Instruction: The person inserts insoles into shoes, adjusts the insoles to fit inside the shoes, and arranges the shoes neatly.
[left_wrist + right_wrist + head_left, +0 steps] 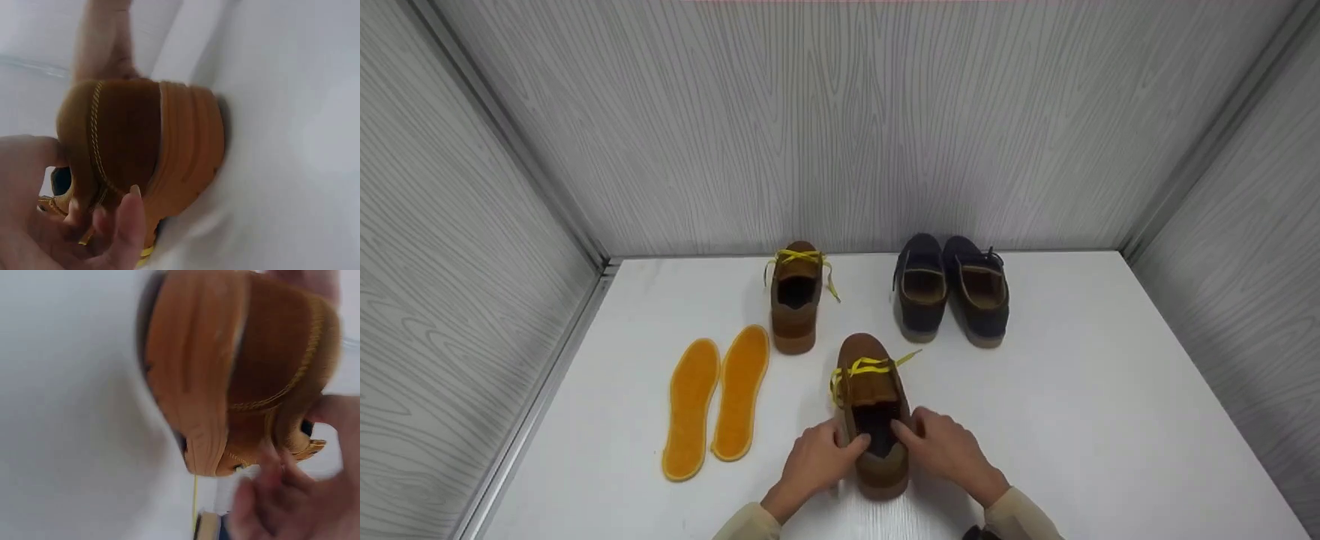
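Note:
A brown shoe (876, 390) with yellow laces lies at the front middle of the white table, toe away from me. My left hand (819, 459) grips the left side of its opening, thumb over the rim and fingers along the outside. On the opposite side, my right hand (949, 450) pinches the rim the same way. The left wrist view shows the shoe's heel (124, 135) with yellow stitching and a thick tan sole. In the right wrist view the sole (191, 365) is close to the white surface. The inside of the shoe is dark.
Two orange insoles (690, 412) lie side by side at the left. The other brown shoe (794, 322), also yellow-laced, stands behind them. A pair of dark blue shoes (921, 311) stands at the back right. Grey wood-grain walls (840, 127) enclose the back and sides.

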The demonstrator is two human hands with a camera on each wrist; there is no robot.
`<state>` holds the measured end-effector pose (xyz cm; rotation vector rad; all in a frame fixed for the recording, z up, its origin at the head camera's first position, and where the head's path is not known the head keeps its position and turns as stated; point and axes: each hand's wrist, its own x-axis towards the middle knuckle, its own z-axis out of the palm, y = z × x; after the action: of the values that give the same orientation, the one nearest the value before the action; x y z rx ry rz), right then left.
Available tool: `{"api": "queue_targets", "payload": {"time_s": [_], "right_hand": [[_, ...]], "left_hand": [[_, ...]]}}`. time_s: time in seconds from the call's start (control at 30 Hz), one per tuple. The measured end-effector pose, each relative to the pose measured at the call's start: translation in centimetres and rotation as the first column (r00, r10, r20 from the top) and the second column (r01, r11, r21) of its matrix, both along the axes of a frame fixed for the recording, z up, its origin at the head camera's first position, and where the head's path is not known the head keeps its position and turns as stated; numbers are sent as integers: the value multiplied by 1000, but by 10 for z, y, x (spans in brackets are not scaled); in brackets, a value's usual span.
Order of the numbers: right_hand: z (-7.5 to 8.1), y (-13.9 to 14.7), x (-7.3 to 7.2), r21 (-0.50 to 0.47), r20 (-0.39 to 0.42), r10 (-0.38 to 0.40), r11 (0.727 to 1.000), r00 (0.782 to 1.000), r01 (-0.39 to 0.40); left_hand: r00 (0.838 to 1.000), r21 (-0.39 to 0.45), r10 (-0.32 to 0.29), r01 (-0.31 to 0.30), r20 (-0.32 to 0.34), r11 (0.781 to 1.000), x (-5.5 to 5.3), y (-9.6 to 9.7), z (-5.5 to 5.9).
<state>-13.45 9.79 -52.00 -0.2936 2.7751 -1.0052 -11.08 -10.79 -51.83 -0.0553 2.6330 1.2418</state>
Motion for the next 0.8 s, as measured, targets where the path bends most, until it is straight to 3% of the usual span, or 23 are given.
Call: {"api": "queue_targets", "payload": {"time_s": [0.07, 0.13, 0.3, 0.47, 0.63, 0.8], "right_hand": [[2, -1, 2, 15, 100, 38, 999, 994, -40], [3, -3, 3, 8, 128, 56, 998, 990, -58], [-3, -3, 0, -128, 164, 88, 989, 983, -68], [-11, -7, -8, -269, 159, 95, 962, 983, -50], [-11, -13, -26, -312, 90, 43, 950, 995, -13], [-5, -22, -64, -339, 51, -30, 940, 998, 46]], "left_hand": [[998, 8, -12, 11, 69, 1000, 2, 1, 1], [998, 14, -8, 7, 57, 1000, 2, 4, 0], [999, 54, -24, 27, -39, 998, 1, 10, -6], [984, 34, 32, -27, -175, 999, -5, 9, -12], [963, 31, 39, -31, -267, 999, -27, 4, -7], [971, -7, 19, -21, -237, 1000, -67, 0, 7]]}}
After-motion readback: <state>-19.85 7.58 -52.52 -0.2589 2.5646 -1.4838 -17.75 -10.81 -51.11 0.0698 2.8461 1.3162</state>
